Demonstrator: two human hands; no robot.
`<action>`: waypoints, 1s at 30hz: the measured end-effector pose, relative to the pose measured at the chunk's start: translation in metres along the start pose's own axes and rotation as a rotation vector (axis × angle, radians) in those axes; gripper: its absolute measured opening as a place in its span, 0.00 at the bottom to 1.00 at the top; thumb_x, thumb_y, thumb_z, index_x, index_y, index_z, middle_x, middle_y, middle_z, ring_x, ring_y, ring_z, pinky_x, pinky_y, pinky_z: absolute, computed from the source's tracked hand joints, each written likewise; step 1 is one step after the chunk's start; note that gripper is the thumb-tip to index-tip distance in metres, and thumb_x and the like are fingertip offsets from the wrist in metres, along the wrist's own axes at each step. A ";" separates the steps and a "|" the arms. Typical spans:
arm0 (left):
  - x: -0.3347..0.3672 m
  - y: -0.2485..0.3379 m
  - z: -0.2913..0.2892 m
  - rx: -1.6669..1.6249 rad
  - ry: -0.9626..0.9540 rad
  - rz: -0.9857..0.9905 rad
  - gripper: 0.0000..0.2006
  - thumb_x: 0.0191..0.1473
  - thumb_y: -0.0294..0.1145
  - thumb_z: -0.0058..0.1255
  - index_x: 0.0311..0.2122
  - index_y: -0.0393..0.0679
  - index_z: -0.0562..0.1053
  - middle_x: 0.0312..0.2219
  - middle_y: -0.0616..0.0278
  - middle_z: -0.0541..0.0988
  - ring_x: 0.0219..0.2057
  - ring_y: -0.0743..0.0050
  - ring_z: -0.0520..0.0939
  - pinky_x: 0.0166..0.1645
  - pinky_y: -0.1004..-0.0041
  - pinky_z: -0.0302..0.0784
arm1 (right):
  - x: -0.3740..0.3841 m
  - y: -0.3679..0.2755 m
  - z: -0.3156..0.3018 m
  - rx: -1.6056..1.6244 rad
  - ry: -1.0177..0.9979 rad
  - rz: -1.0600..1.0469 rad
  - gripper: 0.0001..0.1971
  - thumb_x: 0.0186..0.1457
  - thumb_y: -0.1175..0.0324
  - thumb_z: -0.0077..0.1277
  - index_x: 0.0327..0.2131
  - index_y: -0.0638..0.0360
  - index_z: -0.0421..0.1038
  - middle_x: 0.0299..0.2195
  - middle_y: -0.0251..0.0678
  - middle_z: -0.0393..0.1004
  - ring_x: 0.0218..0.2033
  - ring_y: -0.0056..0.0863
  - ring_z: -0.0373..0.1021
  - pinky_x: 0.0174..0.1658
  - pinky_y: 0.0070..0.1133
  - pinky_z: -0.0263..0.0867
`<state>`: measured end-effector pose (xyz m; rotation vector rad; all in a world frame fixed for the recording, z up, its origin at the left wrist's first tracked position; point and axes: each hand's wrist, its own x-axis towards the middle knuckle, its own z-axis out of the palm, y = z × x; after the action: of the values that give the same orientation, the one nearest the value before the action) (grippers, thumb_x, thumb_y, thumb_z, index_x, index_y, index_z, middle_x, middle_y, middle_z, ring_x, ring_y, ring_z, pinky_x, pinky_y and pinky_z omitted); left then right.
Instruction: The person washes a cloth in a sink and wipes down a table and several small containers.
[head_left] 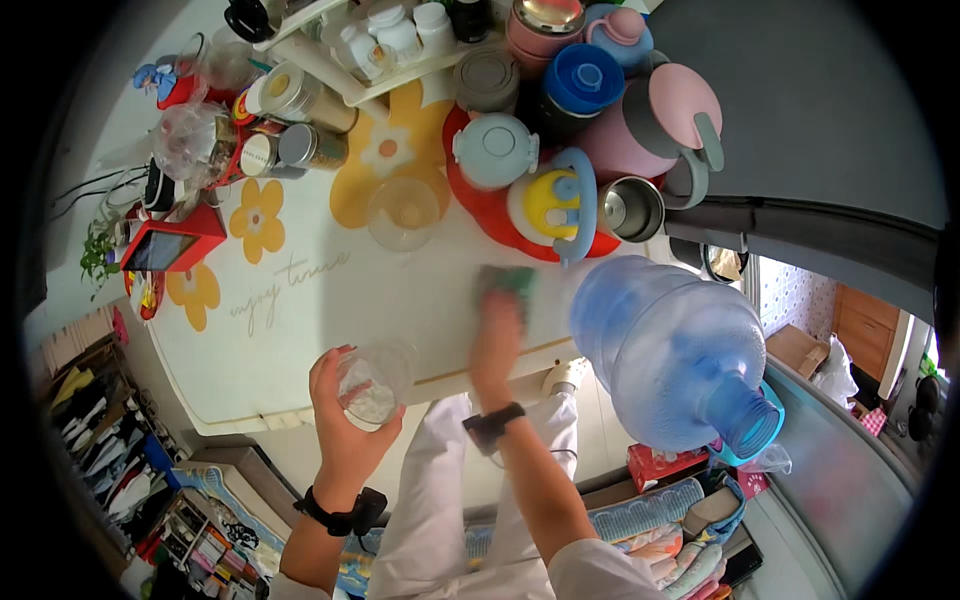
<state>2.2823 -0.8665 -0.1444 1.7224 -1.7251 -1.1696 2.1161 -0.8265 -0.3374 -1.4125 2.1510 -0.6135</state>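
Observation:
My left hand (345, 415) holds a clear drinking glass (372, 385) just above the near edge of the table. My right hand (497, 335) presses flat on a green cloth (508, 280) lying on the white tablecloth with yellow flowers (300, 290); the hand looks blurred. A second clear glass (403, 212) stands on the table beyond both hands. Both wrists wear dark bands.
A large blue water jug (672, 350) lies on its side at the right. A red tray (490, 210) carries several lidded cups and bottles. Jars, tins and a white rack crowd the far left; a red tablet stand (165, 245) sits at the left edge.

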 end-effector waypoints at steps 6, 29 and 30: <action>0.006 -0.006 0.001 -0.022 0.007 0.027 0.46 0.32 0.17 0.59 0.58 0.45 0.47 0.53 0.53 0.57 0.53 0.58 0.64 0.48 0.64 0.71 | -0.095 -0.088 0.055 0.462 -0.656 -0.047 0.20 0.50 0.75 0.38 0.50 0.63 0.62 0.46 0.48 0.67 0.48 0.47 0.62 0.54 0.33 0.56; 0.028 0.009 0.039 0.035 0.051 0.132 0.44 0.32 0.18 0.60 0.57 0.45 0.52 0.53 0.55 0.57 0.53 0.59 0.65 0.47 0.65 0.73 | 0.004 -0.011 -0.002 -0.184 0.084 0.080 0.26 0.46 0.76 0.40 0.53 0.66 0.56 0.57 0.45 0.56 0.60 0.40 0.50 0.59 0.38 0.46; 0.029 0.008 0.034 0.040 0.055 0.130 0.44 0.32 0.18 0.60 0.57 0.45 0.52 0.53 0.55 0.57 0.53 0.59 0.65 0.47 0.65 0.73 | -0.012 -0.014 0.001 -0.105 -0.060 -0.040 0.26 0.47 0.76 0.40 0.53 0.65 0.56 0.56 0.44 0.56 0.59 0.39 0.51 0.59 0.38 0.46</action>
<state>2.2468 -0.8861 -0.1642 1.6230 -1.8088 -1.0287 2.1308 -0.8205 -0.3278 -1.5126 2.1402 -0.4720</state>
